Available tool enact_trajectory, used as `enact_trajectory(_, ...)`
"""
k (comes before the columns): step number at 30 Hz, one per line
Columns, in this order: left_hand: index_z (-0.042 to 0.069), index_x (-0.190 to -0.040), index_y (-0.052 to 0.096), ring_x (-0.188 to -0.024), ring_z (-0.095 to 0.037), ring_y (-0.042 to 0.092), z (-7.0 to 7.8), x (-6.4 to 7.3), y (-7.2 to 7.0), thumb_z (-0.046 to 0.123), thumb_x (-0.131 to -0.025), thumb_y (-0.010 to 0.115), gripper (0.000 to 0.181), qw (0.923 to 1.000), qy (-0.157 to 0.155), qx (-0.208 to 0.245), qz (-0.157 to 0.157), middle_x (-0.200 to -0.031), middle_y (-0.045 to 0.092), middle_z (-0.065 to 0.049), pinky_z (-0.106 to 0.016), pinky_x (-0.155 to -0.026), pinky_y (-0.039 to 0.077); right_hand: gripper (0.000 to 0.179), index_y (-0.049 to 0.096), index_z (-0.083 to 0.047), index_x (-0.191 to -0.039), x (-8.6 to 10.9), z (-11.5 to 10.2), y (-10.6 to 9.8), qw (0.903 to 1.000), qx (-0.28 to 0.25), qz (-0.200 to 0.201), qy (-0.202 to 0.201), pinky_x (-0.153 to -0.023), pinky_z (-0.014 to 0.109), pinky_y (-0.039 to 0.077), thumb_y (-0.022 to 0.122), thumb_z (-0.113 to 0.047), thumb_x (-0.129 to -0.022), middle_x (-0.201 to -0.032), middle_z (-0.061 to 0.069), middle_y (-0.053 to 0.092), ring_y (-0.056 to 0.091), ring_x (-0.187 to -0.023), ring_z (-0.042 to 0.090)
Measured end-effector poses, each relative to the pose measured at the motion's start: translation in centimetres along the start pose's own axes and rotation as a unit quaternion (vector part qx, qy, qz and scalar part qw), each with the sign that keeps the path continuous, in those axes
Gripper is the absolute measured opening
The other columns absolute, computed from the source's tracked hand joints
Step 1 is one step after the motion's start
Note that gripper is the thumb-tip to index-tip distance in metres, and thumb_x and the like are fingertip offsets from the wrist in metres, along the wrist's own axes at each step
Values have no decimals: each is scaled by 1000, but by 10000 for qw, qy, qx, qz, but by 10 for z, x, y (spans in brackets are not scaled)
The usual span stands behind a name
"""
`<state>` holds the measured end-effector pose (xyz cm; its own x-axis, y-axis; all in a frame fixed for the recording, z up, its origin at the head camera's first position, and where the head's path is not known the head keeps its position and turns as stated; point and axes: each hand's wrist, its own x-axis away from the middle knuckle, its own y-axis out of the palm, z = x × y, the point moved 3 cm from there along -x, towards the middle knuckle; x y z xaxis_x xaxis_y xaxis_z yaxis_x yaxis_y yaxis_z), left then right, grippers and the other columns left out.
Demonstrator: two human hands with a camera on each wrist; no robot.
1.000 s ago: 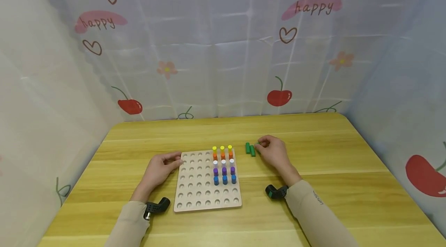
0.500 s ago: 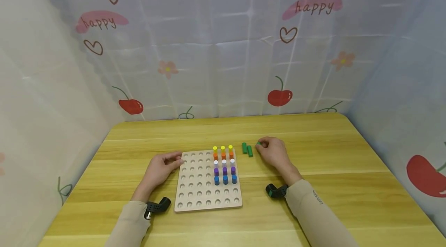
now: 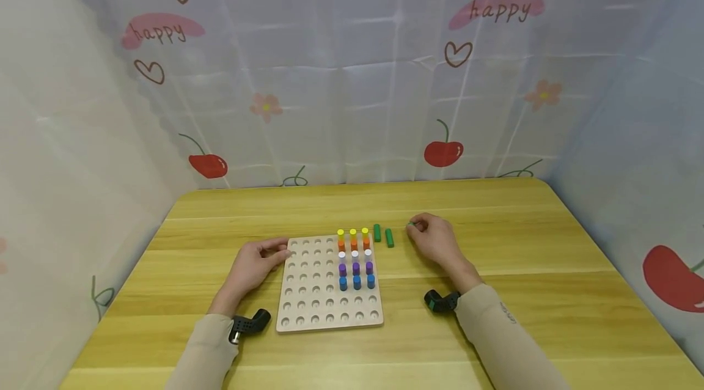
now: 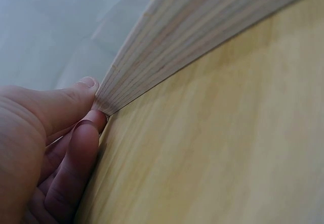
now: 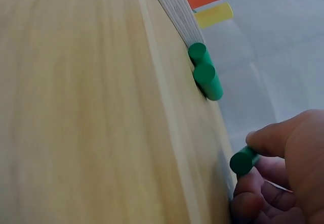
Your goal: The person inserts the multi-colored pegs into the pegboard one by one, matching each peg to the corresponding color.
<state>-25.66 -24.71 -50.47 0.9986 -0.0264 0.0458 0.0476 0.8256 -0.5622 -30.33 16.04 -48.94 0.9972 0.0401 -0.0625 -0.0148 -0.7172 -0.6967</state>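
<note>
A pale wooden pegboard (image 3: 308, 310) lies on the table, its left columns of holes bare. At its far left corner my left hand (image 3: 250, 266) grips the edge with thumb and fingers; the left wrist view shows the thumb (image 4: 76, 100) right at the corner. To the right of the board, my right hand (image 3: 437, 240) pinches a green peg (image 5: 242, 162) between thumb and fingers. Two loose green pegs, one (image 3: 377, 233) close to the board's far right corner and another (image 3: 389, 238) beside it, lie on the tabletop.
Upright in the board's right columns stand short rows of yellow (image 3: 353, 233), orange (image 3: 354, 246), white (image 3: 354, 255), purple (image 3: 355, 268) and blue pegs (image 3: 357, 282). A printed curtain (image 3: 341, 103) hangs behind the wooden table (image 3: 495, 213).
Both loose green pegs have shifted left, nearer the board. My right hand stays almost in place with its green peg, and my left hand keeps its spot at the board's edge.
</note>
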Motion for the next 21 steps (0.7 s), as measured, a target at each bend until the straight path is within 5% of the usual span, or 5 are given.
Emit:
enact_trajectory(11,14,-134,71,-86,-12,69,-1,2,4,31,-96,75,41,9999,-47,81,-50,-112,76,-4,-23,-70,56,25,71,-9,-119,18,-4,-10,9989,-380,-265,-95,-80,37,53,63,-26,-104,-101,7,71,64,-87,19)
enact_trajectory(21,14,-134,71,-85,-13,68,2,1,0,31,-96,75,41,10000,-30,59,-7,-112,75,-5,-23,-69,56,22,71,-12,-118,45,-33,-10,9952,-700,-592,-332,-75,31,51,68,-27,-101,-100,3,70,60,-86,18)
